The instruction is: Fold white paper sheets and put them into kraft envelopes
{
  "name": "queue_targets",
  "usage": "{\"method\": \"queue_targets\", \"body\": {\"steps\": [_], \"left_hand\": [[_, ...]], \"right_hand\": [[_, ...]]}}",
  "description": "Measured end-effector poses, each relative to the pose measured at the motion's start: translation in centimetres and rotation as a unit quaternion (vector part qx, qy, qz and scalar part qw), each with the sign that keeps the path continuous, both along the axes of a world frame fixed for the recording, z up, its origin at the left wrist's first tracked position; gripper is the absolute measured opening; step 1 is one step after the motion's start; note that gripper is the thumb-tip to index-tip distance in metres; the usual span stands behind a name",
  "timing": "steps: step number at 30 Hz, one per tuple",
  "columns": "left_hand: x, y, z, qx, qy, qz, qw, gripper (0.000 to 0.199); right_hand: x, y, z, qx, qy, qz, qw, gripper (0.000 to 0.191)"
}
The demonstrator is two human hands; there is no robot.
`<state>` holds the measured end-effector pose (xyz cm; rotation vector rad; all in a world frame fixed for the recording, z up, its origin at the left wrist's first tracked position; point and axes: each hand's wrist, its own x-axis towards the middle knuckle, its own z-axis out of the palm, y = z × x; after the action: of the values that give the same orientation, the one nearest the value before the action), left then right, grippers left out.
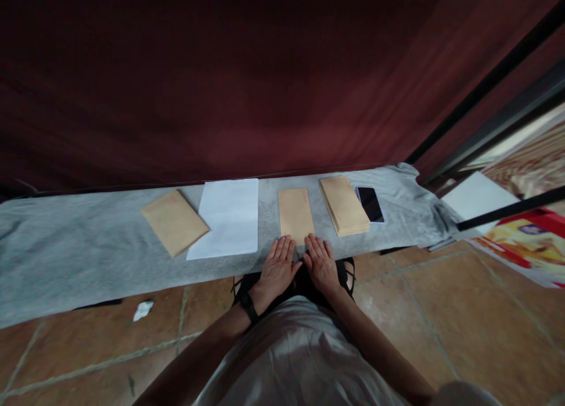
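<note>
A single brown envelope [295,213] lies on the grey cloth in front of me. My left hand [278,266] lies flat with fingers stretched, its fingertips at the envelope's near left corner. My right hand [321,265] lies flat too, fingertips at the near right corner. Neither hand grips anything. White paper sheets [229,218] lie to the left, and a brown envelope [175,222] overlaps their left edge at an angle. To the right is a stack of brown envelopes [345,206], with a dark-screened phone [370,204] beside it.
The grey cloth [88,247] covers a long narrow surface against a dark red panel [247,100]. At the right are a black bar [512,209] and a red and yellow box [529,241]. A crumpled white tissue [143,310] lies on the tiled floor.
</note>
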<state>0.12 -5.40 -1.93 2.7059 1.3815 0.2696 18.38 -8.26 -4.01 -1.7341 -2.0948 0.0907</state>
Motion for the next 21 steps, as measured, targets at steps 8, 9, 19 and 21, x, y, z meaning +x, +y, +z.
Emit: {"method": "queue_targets", "body": {"steps": [8, 9, 19, 21], "left_hand": [[3.6, 3.5, -0.4, -0.023, -0.014, -0.027, 0.999, 0.057], [4.0, 4.2, -0.5, -0.024, -0.013, -0.024, 0.999, 0.057], [7.0, 10.4, -1.4, -0.048, -0.015, 0.027, 0.998, 0.063], [7.3, 11.5, -1.6, -0.056, -0.013, 0.035, 0.998, 0.064]], "right_hand": [[-0.1, -0.1, 0.1, -0.003, -0.004, 0.007, 1.000, 0.051], [-0.1, -0.1, 0.1, -0.004, -0.005, 0.009, 1.000, 0.050], [-0.1, 0.2, -0.4, -0.001, 0.012, 0.002, 1.000, 0.049], [0.0, 0.2, -0.4, -0.003, 0.014, 0.000, 1.000, 0.050]]}}
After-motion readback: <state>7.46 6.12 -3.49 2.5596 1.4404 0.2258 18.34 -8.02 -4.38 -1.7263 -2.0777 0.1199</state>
